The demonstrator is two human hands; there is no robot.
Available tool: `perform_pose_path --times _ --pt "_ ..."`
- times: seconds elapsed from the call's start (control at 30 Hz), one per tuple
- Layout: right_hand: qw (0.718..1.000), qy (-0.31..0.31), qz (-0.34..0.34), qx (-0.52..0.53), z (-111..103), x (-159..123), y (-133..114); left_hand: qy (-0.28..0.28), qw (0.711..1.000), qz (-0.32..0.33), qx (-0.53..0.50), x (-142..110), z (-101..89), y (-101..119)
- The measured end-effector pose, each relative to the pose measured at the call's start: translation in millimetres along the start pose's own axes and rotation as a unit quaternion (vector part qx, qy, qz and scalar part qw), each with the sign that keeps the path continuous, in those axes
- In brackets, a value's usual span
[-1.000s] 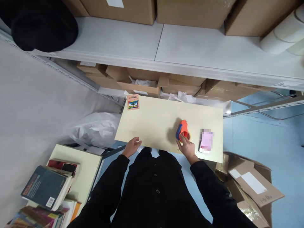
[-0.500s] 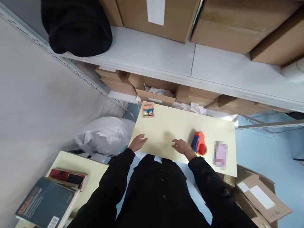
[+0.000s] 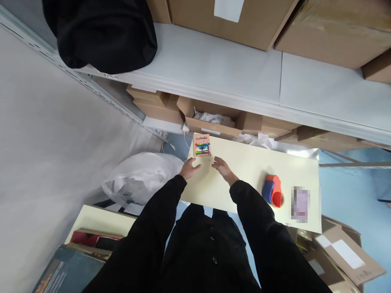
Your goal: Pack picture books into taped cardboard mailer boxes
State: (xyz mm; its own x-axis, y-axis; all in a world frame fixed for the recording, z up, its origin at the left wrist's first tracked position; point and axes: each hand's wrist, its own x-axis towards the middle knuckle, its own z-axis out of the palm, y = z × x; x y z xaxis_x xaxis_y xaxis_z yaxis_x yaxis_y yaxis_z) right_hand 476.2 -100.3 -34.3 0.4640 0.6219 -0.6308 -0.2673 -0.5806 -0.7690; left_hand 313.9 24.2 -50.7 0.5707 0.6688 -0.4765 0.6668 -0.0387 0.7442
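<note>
A small pink booklet or flat box with a rainbow-framed tree picture lies at the far left corner of the pale yellow table. Just below its left edge, my left hand is over the table with fingers apart, holding nothing. My right hand is a little to the right of the booklet, its fingers also apart and nothing in them. Neither hand visibly touches the booklet. Farther right stands a red and blue tape dispenser, and beyond it lies a pixelated pinkish item.
A grey shelf with cardboard boxes and a black cloth-like item runs across the back. At left are a white plastic bag and stacked books. Open cartons stand at lower right.
Both hands have moved forward and toward the booklet, and they are closer together. The view has shifted, so the table appears farther right. The dispenser and booklet stay in place on it.
</note>
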Motion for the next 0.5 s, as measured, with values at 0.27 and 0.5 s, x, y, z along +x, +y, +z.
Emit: perform_pose_path --times 0.27,0.5 --pt "0.999 0.000 -0.020 0.045 26 21 6 -0.016 0.997 0.041 -0.062 13 1.7 10" --pt "0.999 -0.006 -0.021 0.048 38 23 10 -0.025 0.997 0.042 -0.057 16 5.0 12"
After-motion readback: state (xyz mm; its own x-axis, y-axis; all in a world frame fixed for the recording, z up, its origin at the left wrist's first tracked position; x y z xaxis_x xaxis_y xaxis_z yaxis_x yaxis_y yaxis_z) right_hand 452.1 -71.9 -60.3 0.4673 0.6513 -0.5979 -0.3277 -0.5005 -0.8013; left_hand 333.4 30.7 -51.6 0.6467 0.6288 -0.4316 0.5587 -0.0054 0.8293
